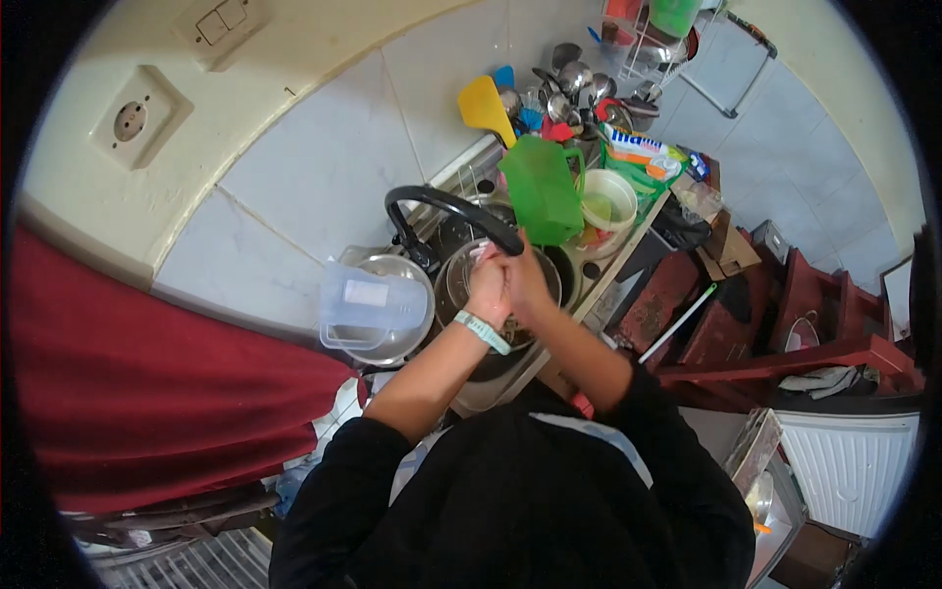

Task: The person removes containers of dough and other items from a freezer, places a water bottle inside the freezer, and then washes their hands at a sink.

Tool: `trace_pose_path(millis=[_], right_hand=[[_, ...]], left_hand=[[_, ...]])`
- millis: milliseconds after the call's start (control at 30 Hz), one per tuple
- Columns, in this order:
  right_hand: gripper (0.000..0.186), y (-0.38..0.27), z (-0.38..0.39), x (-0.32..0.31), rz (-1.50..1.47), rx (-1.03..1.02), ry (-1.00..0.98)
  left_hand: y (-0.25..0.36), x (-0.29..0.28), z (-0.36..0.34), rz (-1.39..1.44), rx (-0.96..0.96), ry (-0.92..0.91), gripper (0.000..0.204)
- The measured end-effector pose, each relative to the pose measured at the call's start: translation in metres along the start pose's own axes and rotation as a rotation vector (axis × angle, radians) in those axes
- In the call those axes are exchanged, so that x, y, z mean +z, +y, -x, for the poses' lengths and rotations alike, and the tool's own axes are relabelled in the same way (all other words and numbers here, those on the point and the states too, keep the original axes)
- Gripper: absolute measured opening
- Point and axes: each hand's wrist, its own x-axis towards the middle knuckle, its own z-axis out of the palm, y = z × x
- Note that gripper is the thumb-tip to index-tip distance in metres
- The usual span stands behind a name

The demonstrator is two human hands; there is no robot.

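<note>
My left hand (pixel 487 293), with a pale green band at the wrist, and my right hand (pixel 527 288) are pressed together under the end of the black curved faucet (pixel 456 204). The fingers of both are closed round each other. Something pinkish shows at the left fingertips; I cannot make out what it is. Below the hands, in the sink, sits a round metal pot (pixel 457 283) with dark contents partly hidden by them. Just right of the faucet stands a green plastic jug (pixel 545 191).
Left of the sink, a clear measuring jug (pixel 371 302) lies in a metal bowl (pixel 394 346). Behind stand a yellow spatula (pixel 482 106) and several ladles and spoons. A white tub (pixel 609 199) and a green-and-white packet (pixel 643 157) are at the right. A red curtain (pixel 167 383) hangs at left.
</note>
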Motion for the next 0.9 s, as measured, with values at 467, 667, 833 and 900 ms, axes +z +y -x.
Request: trace_pose_path(millis=[467,667,833,900], right_hand=[[0.021,0.035,-0.058,-0.026,1.182,-0.222,0.352],[0.031,0.013,-0.007,0.036,-0.414,-0.138,0.149],[0.034,0.027,0.024,-0.006,0.039,-0.111,0.103],[0.033,0.003,0.047,0.004,0.279,0.004,-0.022]], left_hand=[[0.002,0.045,0.050,-0.432,-0.183,0.096,0.029],[0.014,-0.016,-0.019,-0.081,-0.165,-0.038,0.007],[0.014,-0.004,-0.011,-0.429,-0.113,0.064,0.018],[0.038,0.008,0.004,-1.044,-0.033,0.012,0.012]])
